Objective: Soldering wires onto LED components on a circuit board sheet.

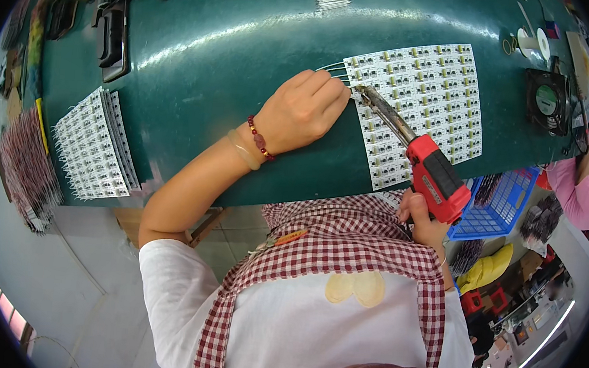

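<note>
Red soldering gun (437,176) in closed grip of right hand (427,228), left hand (305,110) curled beside wires (331,66), hold unclear.

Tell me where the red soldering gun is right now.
In the head view, the red soldering gun is right of centre, gripped in the right hand, its tip at the left edge of the white circuit-board sheet.

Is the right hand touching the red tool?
Touching. The head view shows the right hand right up against the red tool, gripping it near its lower end.
</note>
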Tool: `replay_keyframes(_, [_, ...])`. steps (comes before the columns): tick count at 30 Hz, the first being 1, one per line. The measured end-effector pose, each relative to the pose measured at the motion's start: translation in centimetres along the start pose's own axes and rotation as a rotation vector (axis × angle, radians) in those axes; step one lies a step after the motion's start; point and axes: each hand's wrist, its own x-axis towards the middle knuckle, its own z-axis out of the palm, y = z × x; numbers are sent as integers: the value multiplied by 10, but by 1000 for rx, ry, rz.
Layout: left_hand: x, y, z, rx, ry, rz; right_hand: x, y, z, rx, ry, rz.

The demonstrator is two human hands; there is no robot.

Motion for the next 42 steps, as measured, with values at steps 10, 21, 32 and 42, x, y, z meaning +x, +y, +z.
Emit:
replay_keyframes(10, [-1, 1, -2, 22, -25, -2, -2, -4, 4, 59, 30, -27])
replay_keyframes(21, [-1, 0, -2, 31, -19, -6, -3, 3, 1, 84, 36, -60])
replay_keyframes(32, [-15, 9, -26, -8, 17, 7, -2, -2, -4, 136, 25, -118])
replay_keyframes(42, [-5, 11, -1, -32, -44, -20, -4, 0, -5, 108, -6, -32])
